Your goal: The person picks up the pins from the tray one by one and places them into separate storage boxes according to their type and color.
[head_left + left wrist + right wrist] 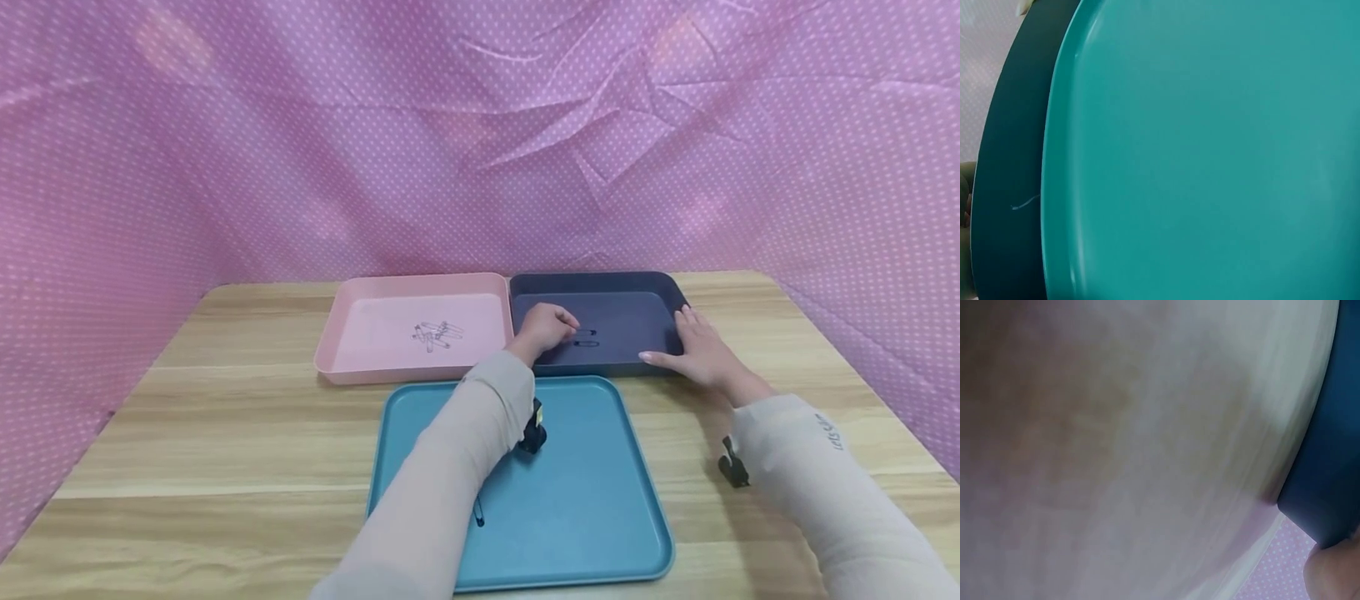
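Note:
My left hand (550, 327) reaches over the navy tray (622, 312), thumb and fingertips together at one end of a black safety pin (588, 332), which they pinch. Just below it another black safety pin (587, 343) lies on the tray floor. My right hand (701, 350) rests on that tray's front right corner, fingers spread straight over the side rim and thumb along the front. Part of the left hand (966, 250) shows at the edge of the left wrist view, beside the dark tray wall.
A pink tray (375, 333) holding a heap of silver safety pins (437, 334) stands left of the navy one. Nearer lies a teal tray (577, 500), partly under my left forearm, with a dark safety pin (478, 511) beside the sleeve. Pink dotted cloth (480, 150) hangs behind the table.

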Available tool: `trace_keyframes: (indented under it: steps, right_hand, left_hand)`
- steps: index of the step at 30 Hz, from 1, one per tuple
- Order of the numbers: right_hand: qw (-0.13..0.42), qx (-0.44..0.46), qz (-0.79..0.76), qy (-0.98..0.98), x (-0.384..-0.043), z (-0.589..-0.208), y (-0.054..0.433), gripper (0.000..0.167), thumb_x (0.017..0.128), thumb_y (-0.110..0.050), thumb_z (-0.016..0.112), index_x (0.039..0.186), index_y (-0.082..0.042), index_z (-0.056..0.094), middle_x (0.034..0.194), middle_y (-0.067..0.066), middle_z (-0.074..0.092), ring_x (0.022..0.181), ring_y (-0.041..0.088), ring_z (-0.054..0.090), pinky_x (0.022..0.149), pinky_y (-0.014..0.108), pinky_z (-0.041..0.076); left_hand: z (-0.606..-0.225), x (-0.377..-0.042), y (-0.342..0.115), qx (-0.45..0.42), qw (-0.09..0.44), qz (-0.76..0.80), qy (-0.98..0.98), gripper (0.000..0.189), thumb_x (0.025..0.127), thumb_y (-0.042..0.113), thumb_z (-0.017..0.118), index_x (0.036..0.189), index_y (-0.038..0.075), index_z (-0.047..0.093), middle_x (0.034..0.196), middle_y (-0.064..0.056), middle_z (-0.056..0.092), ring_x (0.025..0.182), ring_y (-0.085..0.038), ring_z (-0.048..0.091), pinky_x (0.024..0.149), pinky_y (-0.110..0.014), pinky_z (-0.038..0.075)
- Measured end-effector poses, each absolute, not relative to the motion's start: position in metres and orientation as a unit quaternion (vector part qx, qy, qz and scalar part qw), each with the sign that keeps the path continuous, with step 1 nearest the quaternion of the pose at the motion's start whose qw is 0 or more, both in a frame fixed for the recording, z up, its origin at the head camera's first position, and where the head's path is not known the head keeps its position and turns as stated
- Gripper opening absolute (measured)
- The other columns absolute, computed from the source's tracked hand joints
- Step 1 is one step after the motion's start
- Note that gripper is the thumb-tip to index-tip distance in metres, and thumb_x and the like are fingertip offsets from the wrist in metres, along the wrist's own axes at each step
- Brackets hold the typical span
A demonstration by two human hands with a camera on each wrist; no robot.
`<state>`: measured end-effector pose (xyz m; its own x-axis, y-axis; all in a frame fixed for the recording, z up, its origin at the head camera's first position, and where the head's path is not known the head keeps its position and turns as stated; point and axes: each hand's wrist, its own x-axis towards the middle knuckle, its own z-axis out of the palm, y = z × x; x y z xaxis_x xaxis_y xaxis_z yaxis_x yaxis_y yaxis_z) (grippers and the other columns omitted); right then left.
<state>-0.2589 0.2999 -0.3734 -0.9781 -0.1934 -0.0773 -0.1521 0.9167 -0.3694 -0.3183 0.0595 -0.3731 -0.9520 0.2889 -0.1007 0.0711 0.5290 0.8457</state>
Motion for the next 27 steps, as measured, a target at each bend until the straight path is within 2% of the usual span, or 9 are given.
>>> trace_keyframes:
  steps: [7,15,27]
  right_hand:
    - [0.058,-0.088,-0.185,0.977,-0.2604,-0.3756,0.3007,0.102,0.077,-0.058,0.048,0.130,0.016,0.001,0.135,0.032,-0.007,0.124,0.041,-0.007,0.098,0.052,-0.001]
    - [0.057,-0.087,-0.184,0.978,-0.2611,-0.3764,0.3027,0.103,0.077,-0.058,0.048,0.130,0.015,0.000,0.135,0.031,-0.010,0.124,0.041,-0.009,0.098,0.052,-0.002]
    - [0.053,-0.087,-0.183,0.978,-0.2617,-0.3767,0.3014,0.103,0.077,-0.059,0.048,0.130,0.015,0.001,0.135,0.032,-0.007,0.124,0.041,-0.007,0.098,0.051,-0.002]
  left_hand:
    - [-0.3759,-0.3217,0.0642,0.085,0.096,0.435,0.891,0.011,0.078,0.006,0.061,0.083,0.009,0.070,0.089,0.001,0.063,0.086,-0.012,0.053,0.076,-0.022,0.041]
    - [-0.3760,-0.3217,0.0679,0.061,0.100,0.431,0.895,0.010,0.079,0.007,0.060,0.082,0.009,0.069,0.083,0.002,0.064,0.084,-0.013,0.054,0.075,-0.024,0.042]
    - [-0.3739,-0.3211,0.0640,0.102,0.119,0.394,0.906,0.015,0.080,0.010,0.060,0.093,0.008,0.068,0.097,-0.001,0.063,0.096,-0.014,0.053,0.081,-0.025,0.042]
